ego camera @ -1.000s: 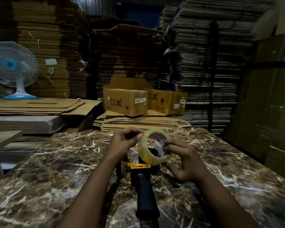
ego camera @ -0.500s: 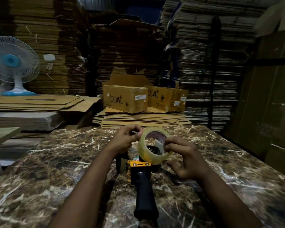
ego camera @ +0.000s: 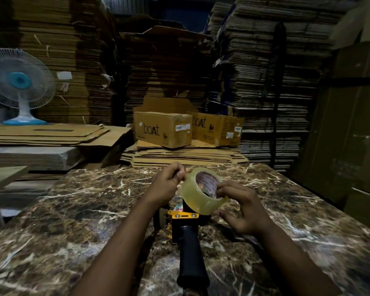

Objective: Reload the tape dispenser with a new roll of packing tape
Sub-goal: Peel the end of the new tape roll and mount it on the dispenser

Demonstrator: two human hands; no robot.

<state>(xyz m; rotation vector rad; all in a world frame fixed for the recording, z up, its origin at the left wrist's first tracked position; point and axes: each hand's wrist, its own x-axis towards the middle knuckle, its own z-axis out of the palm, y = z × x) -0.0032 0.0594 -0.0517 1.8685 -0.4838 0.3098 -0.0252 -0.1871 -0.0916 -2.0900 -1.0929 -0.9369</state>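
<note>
Clear tape roll held right over the dispenser

Black-handled yellow dispenser (ego camera: 185, 227) lies on the marbled table (ego camera: 73, 210); just above it, right hand (ego camera: 241, 208) pinches the glossy round roll (ego camera: 201, 196), left hand (ego camera: 169, 184) fingers curled at its edge; cardboard boxes (ego camera: 163, 129) beyond.

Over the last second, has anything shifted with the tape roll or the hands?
Hardly. The left hand went on pinching at the near rim of the tape roll, apparently picking at the tape end. The right hand kept its grip on the far rim. The roll stayed above the tape dispenser, which lay unmoved on the marble table.
</note>
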